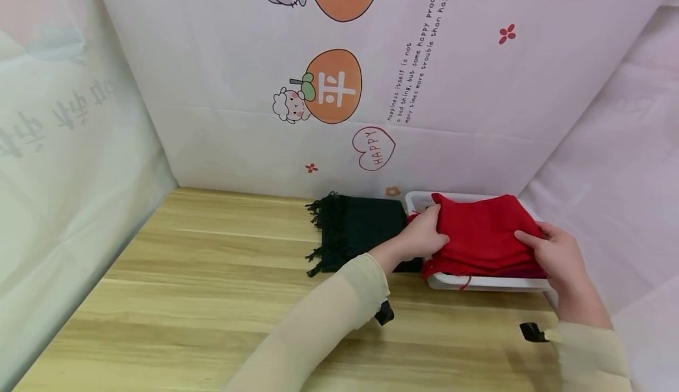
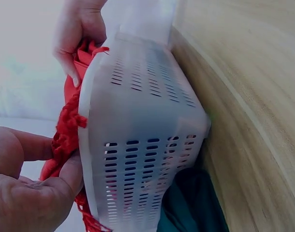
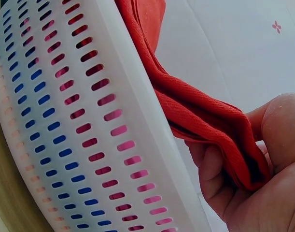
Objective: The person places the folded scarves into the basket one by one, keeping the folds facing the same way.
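Observation:
A folded red scarf (image 1: 483,227) with a fringe lies over the top of a white slotted plastic basket (image 1: 493,284). My left hand (image 1: 422,234) pinches its left, fringed edge between thumb and fingers, as the left wrist view shows close up. At the opposite edge, my right hand (image 1: 559,256) grips the folded layers, thumb on top; in the right wrist view this end of the red scarf (image 3: 210,111) sticks out past the basket rim. Left of the basket lies a folded dark green scarf (image 1: 371,224), its fringe pointing left, partly hidden by my left forearm.
Pink and blue cloth (image 3: 53,125) shows through the basket's slots. The wooden table (image 1: 212,274) extends to the left and front. A printed white sheet (image 1: 239,85) rises behind the basket, and other pale sheets hang at both sides.

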A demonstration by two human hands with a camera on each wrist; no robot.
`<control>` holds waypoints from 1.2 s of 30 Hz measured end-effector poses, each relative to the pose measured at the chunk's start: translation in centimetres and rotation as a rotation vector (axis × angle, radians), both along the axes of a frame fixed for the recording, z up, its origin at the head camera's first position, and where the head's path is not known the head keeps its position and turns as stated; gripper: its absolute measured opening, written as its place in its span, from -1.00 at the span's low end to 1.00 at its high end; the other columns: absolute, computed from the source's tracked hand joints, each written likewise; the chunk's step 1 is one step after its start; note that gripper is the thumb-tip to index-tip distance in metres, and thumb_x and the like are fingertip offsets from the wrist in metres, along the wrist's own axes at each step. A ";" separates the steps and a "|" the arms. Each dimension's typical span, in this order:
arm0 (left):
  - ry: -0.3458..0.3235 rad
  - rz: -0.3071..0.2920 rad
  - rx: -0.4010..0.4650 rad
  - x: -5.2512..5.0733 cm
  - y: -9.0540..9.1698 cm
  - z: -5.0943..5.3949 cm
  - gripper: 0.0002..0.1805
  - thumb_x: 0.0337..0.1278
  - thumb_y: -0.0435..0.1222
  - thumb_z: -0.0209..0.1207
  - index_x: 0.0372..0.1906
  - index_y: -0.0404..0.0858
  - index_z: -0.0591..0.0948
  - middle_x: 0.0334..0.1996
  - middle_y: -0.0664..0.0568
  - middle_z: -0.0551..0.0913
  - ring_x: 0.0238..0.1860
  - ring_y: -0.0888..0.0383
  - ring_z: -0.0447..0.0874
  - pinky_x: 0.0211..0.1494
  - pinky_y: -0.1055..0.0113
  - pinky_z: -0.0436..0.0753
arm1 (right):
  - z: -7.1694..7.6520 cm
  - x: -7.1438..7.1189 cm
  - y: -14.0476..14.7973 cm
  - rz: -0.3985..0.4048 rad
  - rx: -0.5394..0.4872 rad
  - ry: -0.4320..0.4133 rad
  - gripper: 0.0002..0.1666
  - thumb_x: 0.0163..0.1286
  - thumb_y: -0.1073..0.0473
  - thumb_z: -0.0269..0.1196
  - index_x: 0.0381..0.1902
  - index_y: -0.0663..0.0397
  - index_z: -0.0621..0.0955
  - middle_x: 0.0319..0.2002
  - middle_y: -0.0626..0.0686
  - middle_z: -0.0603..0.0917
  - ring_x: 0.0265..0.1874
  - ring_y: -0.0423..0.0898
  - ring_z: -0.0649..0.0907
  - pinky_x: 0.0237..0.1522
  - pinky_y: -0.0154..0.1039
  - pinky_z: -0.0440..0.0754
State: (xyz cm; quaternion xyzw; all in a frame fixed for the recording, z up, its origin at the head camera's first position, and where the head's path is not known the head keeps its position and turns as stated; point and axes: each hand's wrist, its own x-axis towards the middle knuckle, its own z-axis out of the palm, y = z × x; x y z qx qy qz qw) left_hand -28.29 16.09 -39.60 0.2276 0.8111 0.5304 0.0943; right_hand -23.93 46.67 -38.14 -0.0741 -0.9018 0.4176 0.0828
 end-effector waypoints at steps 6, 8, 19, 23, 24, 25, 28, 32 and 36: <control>0.007 0.011 -0.017 -0.3 0.3 -0.2 -0.14 0.58 -0.37 0.29 0.79 -0.29 0.16 0.68 0.00 0.37 0.55 0.20 0.39 0.51 0.34 0.51 | 0.1 -0.4 0.1 0.004 0.013 -0.018 -0.09 0.72 -0.17 0.20 0.67 0.42 0.32 0.27 0.19 0.55 -0.07 -0.17 0.51 -0.23 -0.46 0.61; 0.014 0.011 -0.021 -0.4 0.4 -0.2 -0.14 0.58 -0.37 0.29 0.79 -0.30 0.15 0.68 -0.01 0.36 0.56 0.19 0.39 0.51 0.34 0.50 | 0.1 -0.5 0.2 0.003 -0.001 -0.017 -0.09 0.72 -0.16 0.21 0.67 0.42 0.32 0.16 0.02 0.58 -0.10 -0.21 0.53 -0.23 -0.45 0.62; 0.029 0.023 -0.017 -1.1 1.3 -0.8 -0.13 0.58 -0.36 0.29 0.79 -0.28 0.14 0.68 0.00 0.37 0.54 0.19 0.42 0.50 0.32 0.52 | -0.2 -1.4 1.0 0.014 -0.040 -0.026 -0.04 0.73 -0.16 0.21 0.74 0.36 0.21 0.23 0.03 0.54 -0.11 -0.29 0.55 -0.21 -0.47 0.66; 0.034 0.031 -0.022 -1.2 1.6 -1.0 -0.13 0.58 -0.36 0.29 0.79 -0.29 0.14 0.69 0.01 0.35 0.57 0.19 0.40 0.52 0.33 0.49 | -0.3 -1.8 1.1 0.004 -0.061 -0.019 -0.05 0.72 -0.13 0.24 0.72 0.37 0.24 0.08 -0.23 0.54 -0.19 -0.35 0.59 -0.23 -0.44 0.67; 0.034 0.032 -0.029 -1.2 1.7 -1.1 -0.13 0.59 -0.36 0.28 0.79 -0.28 0.14 0.69 0.02 0.35 0.57 0.20 0.39 0.53 0.33 0.49 | -0.4 -1.8 1.2 0.003 -0.064 -0.019 -0.06 0.72 -0.13 0.24 0.72 0.37 0.24 0.07 -0.24 0.53 -0.20 -0.35 0.60 -0.23 -0.43 0.68; 0.033 0.032 -0.033 -1.2 1.7 -1.1 -0.13 0.59 -0.36 0.28 0.80 -0.28 0.13 0.70 0.03 0.34 0.59 0.20 0.37 0.53 0.34 0.48 | -0.5 -1.9 1.2 0.003 -0.068 -0.021 -0.06 0.72 -0.13 0.24 0.72 0.38 0.24 0.07 -0.23 0.53 -0.21 -0.35 0.60 -0.24 -0.41 0.68; 0.032 0.024 -0.052 -1.2 1.9 -1.1 -0.13 0.60 -0.36 0.25 0.80 -0.29 0.11 0.72 0.04 0.31 0.61 0.23 0.34 0.53 0.37 0.47 | -0.7 -2.1 1.3 0.003 -0.076 -0.031 -0.05 0.72 -0.13 0.24 0.73 0.37 0.23 0.14 -0.12 0.54 -0.21 -0.35 0.60 -0.24 -0.41 0.69; 0.060 0.011 -0.103 -1.2 2.1 -0.9 -0.14 0.60 -0.37 0.22 0.80 -0.32 0.09 0.70 0.02 0.33 0.53 0.26 0.42 0.42 0.44 0.54 | -1.0 -2.4 1.6 0.007 -0.087 -0.040 -0.03 0.72 -0.14 0.24 0.74 0.35 0.20 0.24 0.05 0.52 -0.19 -0.36 0.60 -0.23 -0.41 0.71; 0.106 0.007 -0.185 -1.2 2.4 -0.8 -0.14 0.59 -0.36 0.22 0.79 -0.35 0.09 0.59 -0.02 0.50 0.16 0.28 0.60 0.07 0.52 0.61 | -1.3 -2.6 1.8 0.001 -0.081 -0.039 -0.04 0.71 -0.14 0.25 0.73 0.36 0.23 0.21 0.01 0.53 -0.20 -0.35 0.60 -0.23 -0.41 0.70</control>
